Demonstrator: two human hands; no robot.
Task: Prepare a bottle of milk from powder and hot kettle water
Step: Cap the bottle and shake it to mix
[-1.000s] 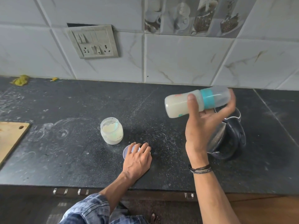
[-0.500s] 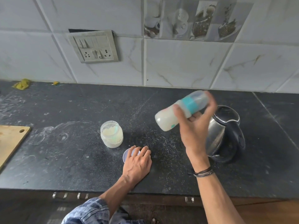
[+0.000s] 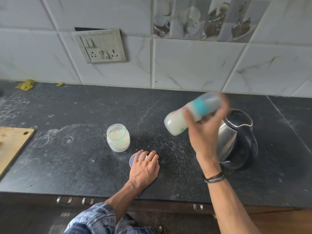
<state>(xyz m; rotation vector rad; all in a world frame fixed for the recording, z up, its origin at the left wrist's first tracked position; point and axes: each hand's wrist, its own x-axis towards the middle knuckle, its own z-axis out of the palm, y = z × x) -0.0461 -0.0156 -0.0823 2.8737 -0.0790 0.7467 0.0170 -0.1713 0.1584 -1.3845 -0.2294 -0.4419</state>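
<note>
At the left edge of the black countertop lay a wooden cutting board. Near the middle stood an open powder jar. Just beside it, the left hand rested with flat, relaxed fingers on a round lid. Further right, the right hand gripped the blurred baby bottle above the counter, its long axis slanted, base down-left and capped end up-right toward the wall, in front of the kettle.

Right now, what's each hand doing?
Left hand: open, fingers resting on the lid.
Right hand: gripping the milk bottle.
</note>
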